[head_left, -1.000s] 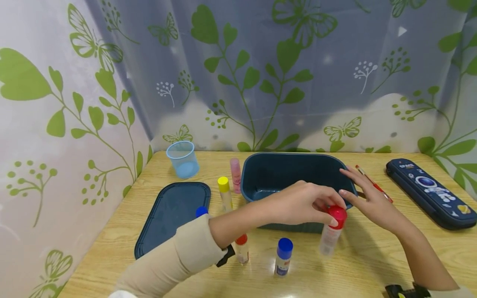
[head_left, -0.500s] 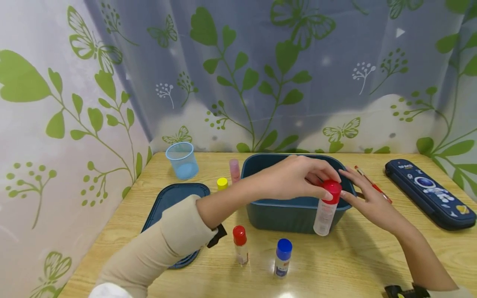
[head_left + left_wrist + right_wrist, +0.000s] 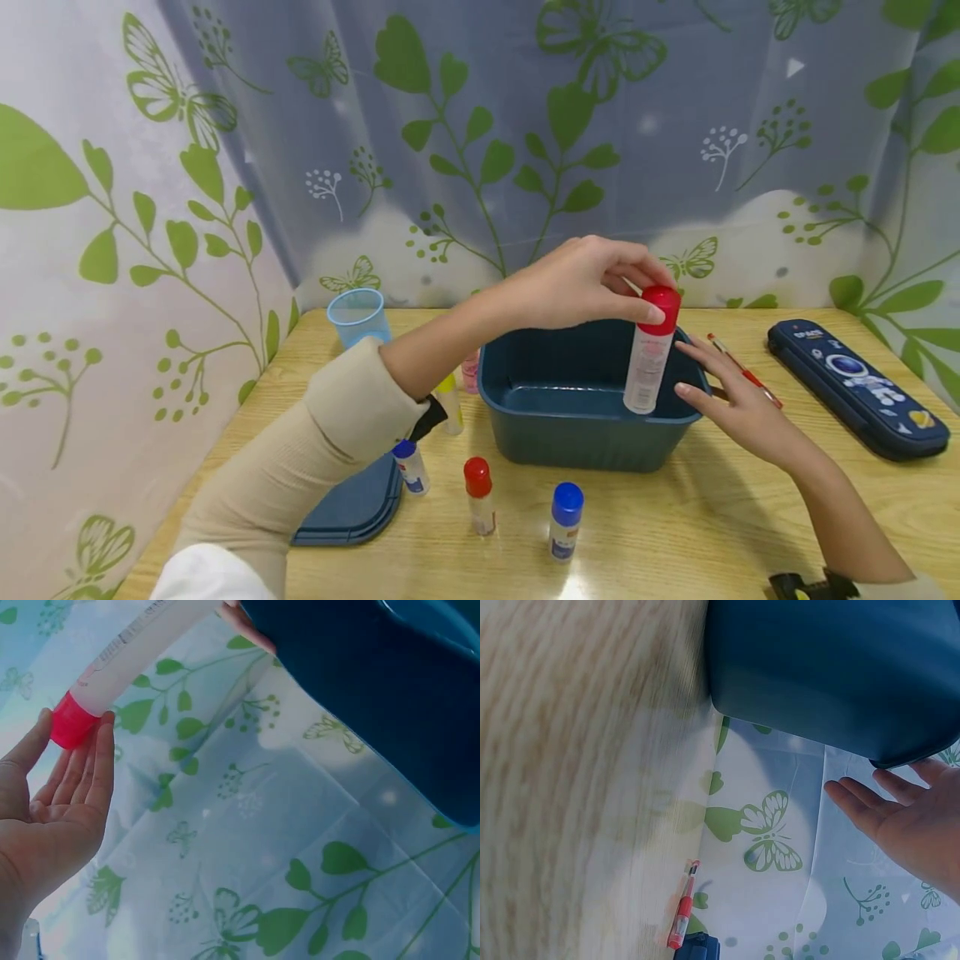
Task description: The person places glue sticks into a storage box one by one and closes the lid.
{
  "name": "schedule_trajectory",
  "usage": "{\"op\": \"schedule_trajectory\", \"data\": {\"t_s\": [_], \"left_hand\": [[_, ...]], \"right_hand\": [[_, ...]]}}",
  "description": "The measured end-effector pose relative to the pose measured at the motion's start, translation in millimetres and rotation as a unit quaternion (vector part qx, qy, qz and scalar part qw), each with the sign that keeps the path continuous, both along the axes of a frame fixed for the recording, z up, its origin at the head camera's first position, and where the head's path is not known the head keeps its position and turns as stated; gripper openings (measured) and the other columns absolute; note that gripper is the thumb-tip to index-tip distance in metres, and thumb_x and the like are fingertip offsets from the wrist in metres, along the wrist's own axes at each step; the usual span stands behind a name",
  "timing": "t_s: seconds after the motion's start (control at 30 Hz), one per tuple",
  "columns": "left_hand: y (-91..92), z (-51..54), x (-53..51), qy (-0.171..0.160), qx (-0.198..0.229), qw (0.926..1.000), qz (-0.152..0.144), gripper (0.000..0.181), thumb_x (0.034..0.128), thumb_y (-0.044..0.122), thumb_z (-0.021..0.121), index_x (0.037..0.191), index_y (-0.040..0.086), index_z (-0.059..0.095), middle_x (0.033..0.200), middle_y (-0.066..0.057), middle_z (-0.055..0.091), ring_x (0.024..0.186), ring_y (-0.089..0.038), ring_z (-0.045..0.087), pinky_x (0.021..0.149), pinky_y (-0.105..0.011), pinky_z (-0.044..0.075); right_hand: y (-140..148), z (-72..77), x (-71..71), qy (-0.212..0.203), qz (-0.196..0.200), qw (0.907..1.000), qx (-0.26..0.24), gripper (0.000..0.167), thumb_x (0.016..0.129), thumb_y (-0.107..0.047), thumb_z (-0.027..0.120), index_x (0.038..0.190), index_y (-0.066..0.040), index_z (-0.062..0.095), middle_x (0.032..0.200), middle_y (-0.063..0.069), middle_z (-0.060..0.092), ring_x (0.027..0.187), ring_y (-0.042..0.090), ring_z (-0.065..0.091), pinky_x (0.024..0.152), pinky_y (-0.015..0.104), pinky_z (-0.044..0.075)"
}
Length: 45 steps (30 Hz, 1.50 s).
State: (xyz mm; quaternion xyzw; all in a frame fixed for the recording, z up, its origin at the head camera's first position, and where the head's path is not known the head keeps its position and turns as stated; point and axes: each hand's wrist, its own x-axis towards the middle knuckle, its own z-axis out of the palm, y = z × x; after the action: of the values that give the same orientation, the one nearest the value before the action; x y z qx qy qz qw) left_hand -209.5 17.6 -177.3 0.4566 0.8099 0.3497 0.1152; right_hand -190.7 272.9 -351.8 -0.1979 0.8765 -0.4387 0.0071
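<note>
My left hand (image 3: 592, 283) pinches the red cap of a clear bottle (image 3: 647, 367), which hangs nearly upright over the right part of a dark teal bin (image 3: 585, 437). In the left wrist view the thumb and fingers of that hand (image 3: 64, 802) hold the red cap (image 3: 73, 724), with the bin (image 3: 390, 697) beyond. My right hand (image 3: 742, 408) rests with extended fingers at the bin's right rim. The right wrist view has this hand (image 3: 911, 817) with its fingertips at the rim of the bin (image 3: 825, 682).
Small bottles stand in front: red-capped (image 3: 480, 500), blue-capped (image 3: 566, 525), another blue-capped (image 3: 412, 471). A yellow-capped one (image 3: 450, 407) and a pink one (image 3: 470, 372) are left of the bin, near a dark lid (image 3: 352, 504) and blue cup (image 3: 358, 321). Rightward lie a red pen (image 3: 753, 379) and pencil case (image 3: 862, 387).
My left hand has raised the red-capped bottle from in front of the bin to above its opening. My right hand has stayed at the right rim.
</note>
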Motion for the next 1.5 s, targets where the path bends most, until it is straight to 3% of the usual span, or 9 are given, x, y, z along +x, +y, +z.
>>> {"op": "schedule_trajectory", "data": {"t_s": [0.2,0.47,0.7,0.9,1.07,1.5], "left_hand": [[6.1,-7.4,-22.9,-0.027,0.032,0.9991,0.006,0.034,0.0872,0.011,0.064,0.119,0.003,0.058,0.109,-0.005,0.062,0.095,-0.008,0.058,0.080,-0.017,0.045],[15.6,-43.0,-44.8,-0.131,0.101,0.9862,-0.009,0.034,0.0874,0.005,0.063,0.121,0.000,0.057,0.115,-0.008,0.061,0.099,-0.011,0.057,0.081,-0.022,0.047],[19.5,-70.9,-54.8,-0.173,0.126,0.9768,-0.008,0.033,0.0871,0.008,0.064,0.119,0.003,0.060,0.108,-0.003,0.064,0.100,-0.009,0.057,0.083,-0.024,0.046],[20.2,-90.0,-62.1,-0.201,0.113,0.9729,-0.014,0.034,0.0868,0.006,0.064,0.120,0.002,0.059,0.108,-0.002,0.064,0.099,-0.009,0.057,0.083,-0.024,0.046],[21.6,-103.0,-66.2,-0.204,0.080,0.9753,-0.027,0.034,0.0863,0.007,0.065,0.119,0.004,0.059,0.107,0.001,0.063,0.099,-0.007,0.057,0.083,-0.023,0.046],[31.3,-132.8,-65.5,-0.217,0.028,0.9754,-0.026,0.030,0.0853,0.008,0.066,0.115,0.006,0.062,0.103,0.003,0.063,0.095,-0.006,0.058,0.079,-0.021,0.047]], "right_hand": [[0.9,-0.2,-0.6,0.002,0.002,1.0000,-0.002,0.060,0.096,-0.022,0.050,0.146,-0.007,0.020,0.150,0.020,0.003,0.133,0.043,0.002,0.089,0.071,0.021],[0.1,1.3,0.3,0.001,0.000,1.0000,-0.003,0.060,0.097,-0.023,0.049,0.147,-0.007,0.020,0.150,0.019,0.004,0.132,0.045,0.004,0.089,0.071,0.021],[-0.1,0.1,0.4,0.003,0.000,1.0000,-0.004,0.059,0.097,-0.023,0.049,0.146,-0.007,0.021,0.150,0.019,0.003,0.133,0.044,0.004,0.090,0.070,0.021],[1.5,-2.0,-0.3,0.006,0.000,1.0000,-0.002,0.059,0.097,-0.022,0.050,0.147,-0.008,0.021,0.150,0.019,0.003,0.133,0.043,0.004,0.089,0.070,0.022],[2.5,-1.7,-0.1,0.009,0.001,1.0000,-0.002,0.059,0.097,-0.022,0.049,0.147,-0.009,0.021,0.150,0.017,0.002,0.133,0.042,0.005,0.090,0.070,0.022],[2.7,-1.9,0.8,0.011,0.014,0.9998,-0.012,0.056,0.099,-0.020,0.045,0.147,-0.009,0.020,0.150,0.017,0.002,0.133,0.043,0.003,0.089,0.071,0.019]]}}
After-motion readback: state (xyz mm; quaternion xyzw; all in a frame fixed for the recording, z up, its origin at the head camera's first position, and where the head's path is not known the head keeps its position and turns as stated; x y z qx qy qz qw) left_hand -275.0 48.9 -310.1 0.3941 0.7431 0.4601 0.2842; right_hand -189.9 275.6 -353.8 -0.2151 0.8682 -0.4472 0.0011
